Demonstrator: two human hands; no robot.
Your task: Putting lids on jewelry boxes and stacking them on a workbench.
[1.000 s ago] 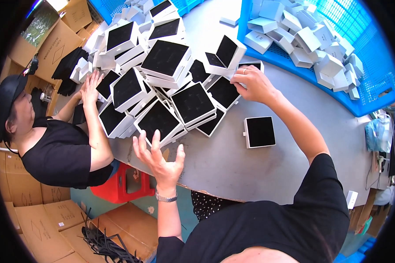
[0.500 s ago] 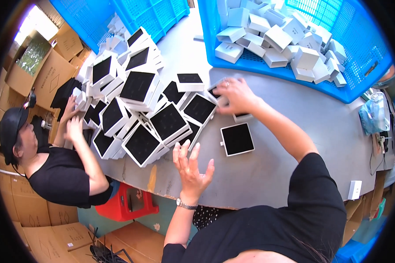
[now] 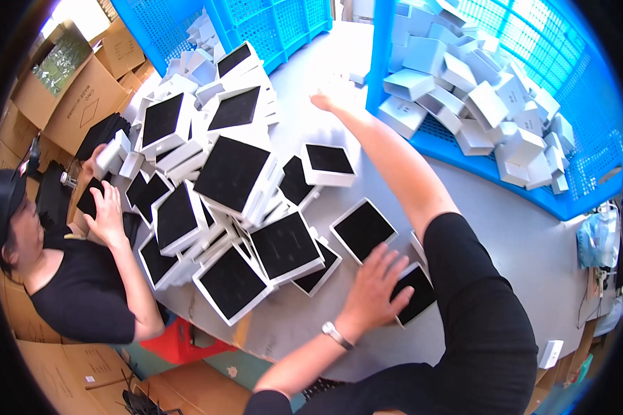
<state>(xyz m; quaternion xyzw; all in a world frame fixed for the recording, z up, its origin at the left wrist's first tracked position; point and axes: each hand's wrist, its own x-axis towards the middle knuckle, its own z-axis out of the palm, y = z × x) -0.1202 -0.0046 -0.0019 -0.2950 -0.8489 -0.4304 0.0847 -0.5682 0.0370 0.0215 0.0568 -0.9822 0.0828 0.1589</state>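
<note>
My left hand (image 3: 375, 290), fingers spread, is over the left edge of a shallow white box with a black lining (image 3: 418, 296); I cannot tell whether it touches. Another such black-lined box (image 3: 363, 230) lies just beyond the fingers. My right arm stretches far across the table. Its hand (image 3: 333, 93) is washed out by glare beside the blue crate, near a white box piece (image 3: 358, 73), so its fingers cannot be made out. A heap of black-lined white boxes (image 3: 235, 173) stands to the left, with one small box (image 3: 329, 162) at its right side.
At the far right a blue crate (image 3: 464, 158) holds many white box sleeves (image 3: 488, 104). Another blue crate (image 3: 270, 34) stands at the back left. On the left a co-worker (image 3: 83, 287) handles a black piece. A small white box (image 3: 551, 354) sits at the right table edge.
My view has shifted. My right hand has gone from the boxes beside the heap to the far side. My left hand has moved right and down over the black-lined box.
</note>
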